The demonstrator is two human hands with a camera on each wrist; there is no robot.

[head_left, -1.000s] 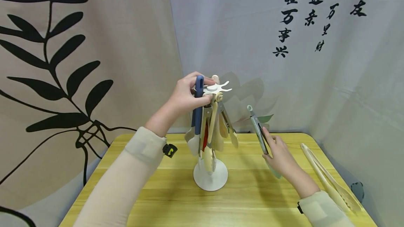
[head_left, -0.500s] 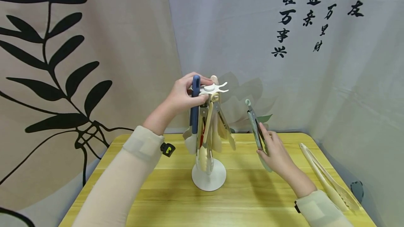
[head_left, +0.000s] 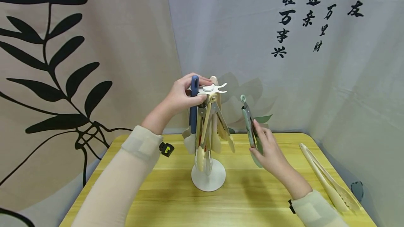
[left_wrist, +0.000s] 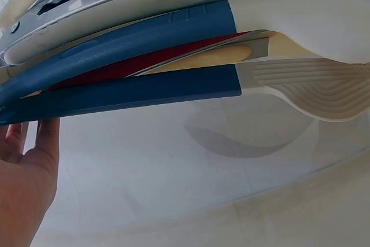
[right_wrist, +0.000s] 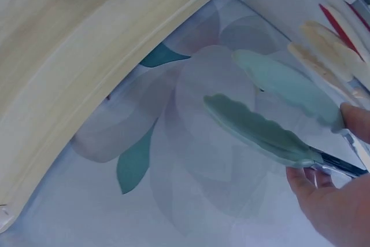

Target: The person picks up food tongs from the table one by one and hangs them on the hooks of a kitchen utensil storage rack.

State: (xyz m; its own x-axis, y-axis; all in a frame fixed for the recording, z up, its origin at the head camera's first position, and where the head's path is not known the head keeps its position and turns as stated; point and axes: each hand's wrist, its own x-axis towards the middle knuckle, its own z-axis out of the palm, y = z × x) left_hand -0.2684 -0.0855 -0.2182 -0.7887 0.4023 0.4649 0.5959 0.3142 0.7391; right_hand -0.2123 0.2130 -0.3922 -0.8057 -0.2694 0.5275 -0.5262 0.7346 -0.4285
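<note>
A white utensil rack stands upright on the table, hung with several utensils. My left hand grips its top from the left, thumb in front and fingers behind. Beside the thumb hangs a blue-handled utensil; the left wrist view shows two blue handles, the lower one near my fingers. Pale yellow tongs hang at the rack's front. To the right, my right hand holds light green tongs above the table, ring end up. Their scalloped heads are spread apart in the right wrist view.
Cream tongs lie along the right side of the wooden table. A printed cloth hangs close behind the table's back edge. White hooks stick out to the right at the rack's top.
My right hand has carried the green tongs left and slightly up, closer to the rack. My left hand keeps its grip on the rack's top; the hanging utensils have shifted slightly.
</note>
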